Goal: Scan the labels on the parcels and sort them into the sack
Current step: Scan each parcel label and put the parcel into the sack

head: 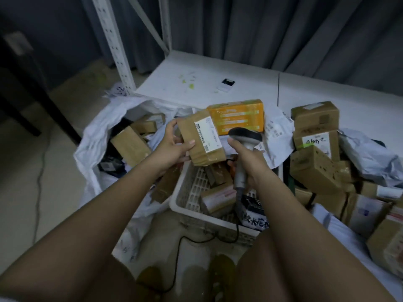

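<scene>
At the left, the white sack stands open on the floor and already holds several brown boxes and soft mailers, so part of the sorting looks done. Just right of its mouth, the left hand grips a brown cardboard parcel by its left edge, thumb on the front face and fingers curled behind, holding it up with the white label turned toward the person. This parcel hangs above the gap between the sack and the white basket, not yet dropped in.

The right hand is closed around the grip of a corded handheld scanner, whose dark head points left at the label from just beside it; the scan of this parcel seems to be the step in hand.

Plenty remains: the basket below both forearms carries more parcels, an orange box lies behind the scanner, and farther right a heap of cardboard boxes and grey mailers crowds the bench.
</scene>
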Available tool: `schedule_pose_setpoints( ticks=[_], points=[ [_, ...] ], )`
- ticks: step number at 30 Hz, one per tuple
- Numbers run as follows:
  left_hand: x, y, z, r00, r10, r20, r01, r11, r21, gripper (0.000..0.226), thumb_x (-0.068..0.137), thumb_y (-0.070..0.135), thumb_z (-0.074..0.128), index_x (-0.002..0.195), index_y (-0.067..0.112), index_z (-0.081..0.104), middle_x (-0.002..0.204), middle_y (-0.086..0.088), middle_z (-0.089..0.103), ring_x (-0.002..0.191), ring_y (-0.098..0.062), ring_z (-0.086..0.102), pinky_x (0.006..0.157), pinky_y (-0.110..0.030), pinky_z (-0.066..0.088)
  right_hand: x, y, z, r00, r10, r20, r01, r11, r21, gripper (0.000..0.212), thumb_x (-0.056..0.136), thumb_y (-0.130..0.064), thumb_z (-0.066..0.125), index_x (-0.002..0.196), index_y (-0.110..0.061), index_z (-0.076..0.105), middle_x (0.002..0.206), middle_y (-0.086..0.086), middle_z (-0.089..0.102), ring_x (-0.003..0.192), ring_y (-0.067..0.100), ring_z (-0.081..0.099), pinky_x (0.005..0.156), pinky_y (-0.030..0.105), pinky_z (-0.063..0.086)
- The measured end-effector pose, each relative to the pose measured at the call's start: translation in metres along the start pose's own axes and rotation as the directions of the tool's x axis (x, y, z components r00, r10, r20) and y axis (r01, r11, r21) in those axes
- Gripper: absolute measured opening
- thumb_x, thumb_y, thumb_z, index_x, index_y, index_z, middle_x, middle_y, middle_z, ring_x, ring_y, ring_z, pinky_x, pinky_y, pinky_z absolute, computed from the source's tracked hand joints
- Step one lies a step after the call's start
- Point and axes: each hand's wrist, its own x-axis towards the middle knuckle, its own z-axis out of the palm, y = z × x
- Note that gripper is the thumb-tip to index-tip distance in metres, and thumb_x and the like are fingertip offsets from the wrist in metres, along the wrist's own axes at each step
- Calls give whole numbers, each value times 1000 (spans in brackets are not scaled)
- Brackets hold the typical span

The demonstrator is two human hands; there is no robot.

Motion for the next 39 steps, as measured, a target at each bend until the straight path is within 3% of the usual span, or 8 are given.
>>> schedule_pose_setpoints(
  ticks=[5,8,14,18,25,31,34,39],
  points=[
    [-26,13,-35,990,81,-112,-93,991,-99,54,93,5,57,127,34,28,136,-8,48,110,-15,59,72,-32,59,-16,-2,45,969,-35,246,-23,973,232,46,87,-38,71,119,-6,65,108,11,73,90,25,73,72,33,60],
    [-39,7,-49,985,71,-160,-83,994,-66,57,90,15,64,131,33,29,139,-1,44,122,-19,53,78,-34,58,-25,-2,63,965,-147,215,97,969,229,36,87,-26,73,115,-4,66,108,14,73,85,23,72,68,31,60],
    [-45,1,-68,982,-71,-175,73,997,6,84,66,73,56,132,26,37,137,0,47,125,-21,48,99,-41,48,-20,2,75,946,-283,156,281,959,33,21,78,-24,82,94,-15,71,96,5,76,93,23,72,90,45,57],
    [-34,-8,-87,976,-137,-167,129,990,-55,72,76,62,67,130,18,47,132,-4,56,125,-22,52,101,-39,48,-17,2,76,926,-332,179,339,941,-4,11,79,-17,81,83,-21,72,88,-2,76,88,17,72,88,39,58],
    [-26,-13,-90,931,-80,-356,61,996,-65,53,83,32,73,123,20,40,107,-2,65,104,-19,63,90,-35,52,-14,1,72,937,-341,76,347,932,-105,45,81,-29,78,118,-10,61,101,2,68,91,15,65,75,31,56],
    [-13,-29,-103,878,-86,-471,-21,976,-217,41,86,20,70,121,4,55,114,-11,67,96,-17,66,72,-23,56,-45,-4,62,898,-237,371,342,907,-247,26,84,-33,76,88,-9,67,68,3,64,56,15,56,54,27,49],
    [-8,-31,-106,839,-96,-536,-49,967,-250,43,87,19,69,122,9,46,105,-4,66,89,-11,65,58,-13,53,-51,-2,60,856,-224,465,401,855,-327,23,84,-33,76,76,-15,64,57,-3,61,52,14,56,52,25,48],
    [3,-39,-106,818,-69,-571,-67,975,-214,52,86,22,71,127,12,41,115,-7,63,102,-15,64,71,-18,51,-51,0,57,836,-257,485,462,808,-366,35,85,-34,74,62,-13,59,52,6,58,50,16,56,52,24,48]
  ],
)
